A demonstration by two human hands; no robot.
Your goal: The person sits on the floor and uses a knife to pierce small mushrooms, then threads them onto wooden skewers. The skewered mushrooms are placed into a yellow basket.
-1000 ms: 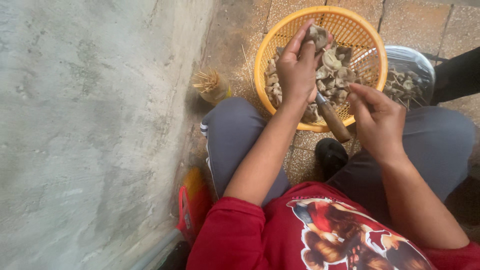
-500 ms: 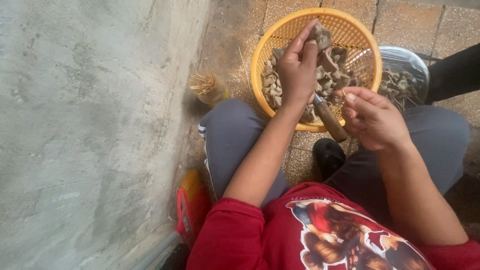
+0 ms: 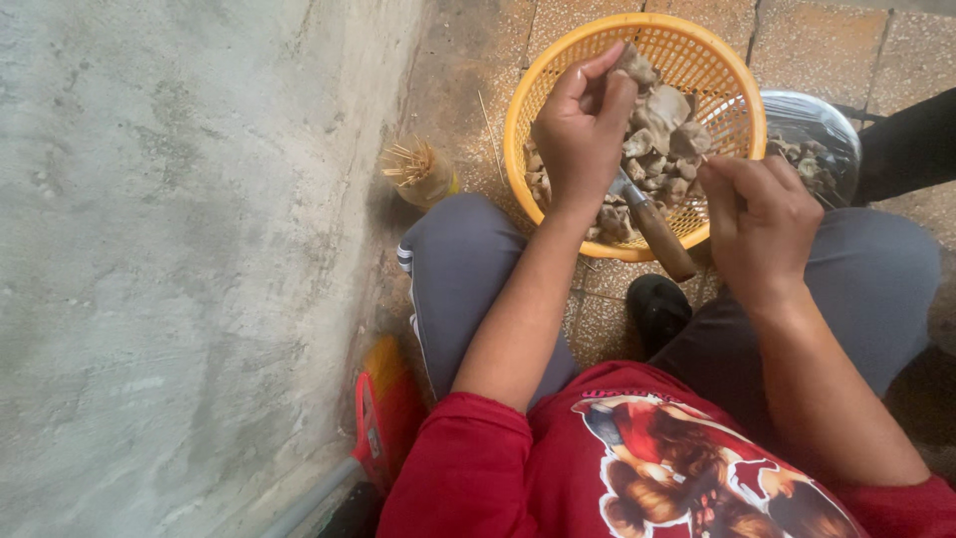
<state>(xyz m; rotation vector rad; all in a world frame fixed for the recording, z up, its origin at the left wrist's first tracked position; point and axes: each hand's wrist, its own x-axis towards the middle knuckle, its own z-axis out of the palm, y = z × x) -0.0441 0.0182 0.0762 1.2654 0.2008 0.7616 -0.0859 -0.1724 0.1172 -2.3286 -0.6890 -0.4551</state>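
Observation:
A round yellow plastic basket (image 3: 732, 85) on the tiled floor holds several pale grey-brown meat pieces (image 3: 665, 149). My left hand (image 3: 583, 130) is over the basket and pinches one piece (image 3: 634, 66) between thumb and fingers. A knife with a wooden handle (image 3: 662, 234) lies across the basket's near rim, its blade running under my left hand. My right hand (image 3: 762, 224) hovers at the basket's right rim beside the knife handle. Its fingers are curled in, and whatever they hold is hidden.
A cup of thin wooden skewers (image 3: 418, 169) stands left of the basket by a rough concrete wall (image 3: 179, 259). A shiny metal bowl (image 3: 822, 134) with more pieces sits to the right. My grey-trousered knees flank a black shoe (image 3: 657, 309). A red-and-yellow object (image 3: 383, 408) lies beside my left hip.
My right hand's fingers have curled in tighter beside the knife handle. My left hand still holds the piece over the basket, almost unmoved.

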